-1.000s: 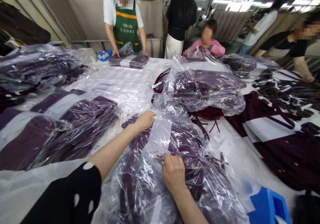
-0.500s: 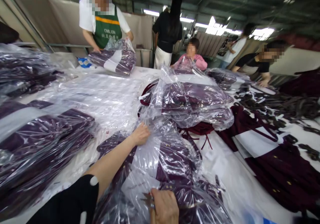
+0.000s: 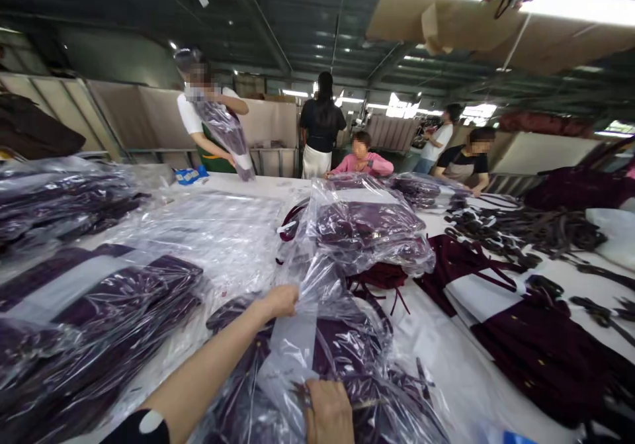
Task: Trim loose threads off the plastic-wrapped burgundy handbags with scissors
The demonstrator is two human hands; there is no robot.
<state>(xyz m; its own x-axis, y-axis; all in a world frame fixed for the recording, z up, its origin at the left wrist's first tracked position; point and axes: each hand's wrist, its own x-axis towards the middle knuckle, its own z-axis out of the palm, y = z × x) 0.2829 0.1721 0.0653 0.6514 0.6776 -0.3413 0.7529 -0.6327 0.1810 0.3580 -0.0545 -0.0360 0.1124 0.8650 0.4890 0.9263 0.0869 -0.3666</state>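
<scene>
Front and centre on the white table (image 3: pixel 421 325), a bagged maroon garment (image 3: pixel 347 345) with a pale paper band (image 3: pixel 294 338) lies below both hands. Left hand (image 3: pixel 282 300): fingers together, clamped on the clear bag (image 3: pixel 317 275) near its far end. Right hand (image 3: pixel 330 411): fingers curled round a small metal tool (image 3: pixel 301 391), partly hidden and blurred, over the near part of the bag. Just beyond, a bagged stack (image 3: pixel 370 216) blocks the way forward, loose plastic crowding the left hand. Left side: banded bagged garments (image 3: pixel 99 285), a further bagged heap (image 3: pixel 64 192) behind. Flat clear bags (image 3: pixel 208 222) spread between these and the stack. Right: unbagged maroon garments (image 3: pixel 536 351), dark straps (image 3: pixel 536 229) tangled beyond. Across the table, a person (image 3: pixel 218 126) holds up another bagged piece (image 3: pixel 225 130).
</scene>
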